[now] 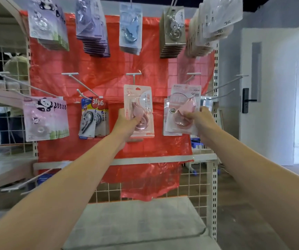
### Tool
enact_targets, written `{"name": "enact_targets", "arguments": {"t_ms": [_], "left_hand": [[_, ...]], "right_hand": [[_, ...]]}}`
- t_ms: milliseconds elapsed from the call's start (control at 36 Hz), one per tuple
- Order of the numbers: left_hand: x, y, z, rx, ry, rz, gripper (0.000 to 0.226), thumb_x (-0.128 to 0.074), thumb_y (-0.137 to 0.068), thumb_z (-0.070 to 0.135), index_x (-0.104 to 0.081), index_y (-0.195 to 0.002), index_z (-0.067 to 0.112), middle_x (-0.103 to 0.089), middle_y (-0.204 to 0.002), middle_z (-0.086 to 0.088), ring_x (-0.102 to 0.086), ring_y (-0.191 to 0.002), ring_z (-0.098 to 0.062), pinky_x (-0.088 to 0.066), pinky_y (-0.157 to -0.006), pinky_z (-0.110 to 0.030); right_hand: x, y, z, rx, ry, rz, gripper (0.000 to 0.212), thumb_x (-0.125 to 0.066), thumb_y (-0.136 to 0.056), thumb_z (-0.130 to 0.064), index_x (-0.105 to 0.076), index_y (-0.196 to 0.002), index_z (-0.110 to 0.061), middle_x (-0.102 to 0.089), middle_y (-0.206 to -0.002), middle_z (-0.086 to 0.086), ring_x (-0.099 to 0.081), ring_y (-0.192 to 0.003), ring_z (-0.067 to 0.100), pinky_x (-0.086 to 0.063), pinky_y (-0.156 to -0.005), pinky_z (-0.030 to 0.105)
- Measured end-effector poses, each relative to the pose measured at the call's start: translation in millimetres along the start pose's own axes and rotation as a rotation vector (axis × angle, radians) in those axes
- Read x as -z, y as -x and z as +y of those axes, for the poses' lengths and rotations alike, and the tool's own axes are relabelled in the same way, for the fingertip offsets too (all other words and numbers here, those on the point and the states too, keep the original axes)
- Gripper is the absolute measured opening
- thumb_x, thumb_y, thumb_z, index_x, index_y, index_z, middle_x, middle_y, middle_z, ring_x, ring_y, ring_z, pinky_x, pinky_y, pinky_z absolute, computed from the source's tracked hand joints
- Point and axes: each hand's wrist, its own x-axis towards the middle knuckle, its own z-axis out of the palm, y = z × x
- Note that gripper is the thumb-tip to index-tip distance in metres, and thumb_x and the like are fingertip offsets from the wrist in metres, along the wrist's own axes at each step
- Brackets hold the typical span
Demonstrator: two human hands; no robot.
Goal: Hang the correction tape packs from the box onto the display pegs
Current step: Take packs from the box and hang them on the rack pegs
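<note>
My left hand (127, 123) grips the lower part of a pink correction tape pack (139, 101) marked 36, held upright just below the middle white peg (134, 76). My right hand (198, 120) holds a pink 30m correction tape pack (184, 103) by its lower right side, at the tip of the right peg (193, 76). Another pink pack (165, 121) hangs just behind it. I cannot tell whether either held pack is threaded onto its peg. The box is not in view.
The red-backed wire display (94, 73) carries full top-row pegs. Panda packs (45, 118) and yellow-blue 36 packs (93, 118) hang lower left. Bare pegs (222, 87) stick out at the right. A grey shelf (138, 222) lies below. People stand at far left and far right.
</note>
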Motion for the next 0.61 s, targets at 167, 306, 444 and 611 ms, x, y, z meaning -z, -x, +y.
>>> {"name": "enact_targets", "arguments": {"t_ms": [167, 306, 444, 611], "left_hand": [[1, 5, -1, 0.017, -0.015, 0.009, 0.042, -0.058, -0.095, 0.024, -0.036, -0.13, 0.022, -0.047, -0.112, 0.006, -0.048, -0.076, -0.002, -0.053, -0.04, -0.024], [4, 4, -4, 0.048, -0.008, 0.013, 0.039, -0.059, -0.095, 0.025, -0.038, -0.127, 0.023, -0.052, -0.106, 0.009, -0.054, -0.086, -0.009, -0.059, -0.068, -0.047], [6, 0, -4, 0.069, 0.011, 0.005, 0.037, -0.06, -0.094, 0.022, -0.039, -0.126, 0.023, -0.047, -0.094, 0.014, -0.053, -0.09, -0.011, -0.055, -0.08, -0.054], [10, -4, -11, 0.08, 0.017, 0.024, 0.04, -0.058, -0.096, 0.017, -0.039, -0.131, 0.019, -0.048, -0.096, 0.013, -0.052, -0.095, -0.016, -0.051, -0.088, -0.055]], "right_hand": [[6, 1, 3, 0.005, 0.012, 0.024, 0.035, -0.062, -0.089, -0.008, -0.051, -0.122, -0.006, -0.064, -0.106, 0.007, -0.064, -0.1, 0.025, -0.052, -0.093, 0.046], [13, 1, 5, 0.01, 0.065, 0.024, 0.023, -0.062, -0.09, -0.012, -0.053, -0.111, -0.009, -0.064, -0.101, 0.006, -0.063, -0.097, 0.023, -0.052, -0.087, 0.038], [11, -3, 2, -0.017, 0.121, -0.026, 0.018, -0.062, -0.091, -0.017, -0.052, -0.104, -0.01, -0.063, -0.101, 0.008, -0.062, -0.105, 0.03, -0.047, -0.099, 0.049], [7, -1, 6, -0.036, 0.134, -0.049, 0.014, -0.058, -0.095, -0.017, -0.05, -0.104, -0.009, -0.059, -0.091, 0.005, -0.06, -0.095, 0.026, -0.05, -0.092, 0.047]]}}
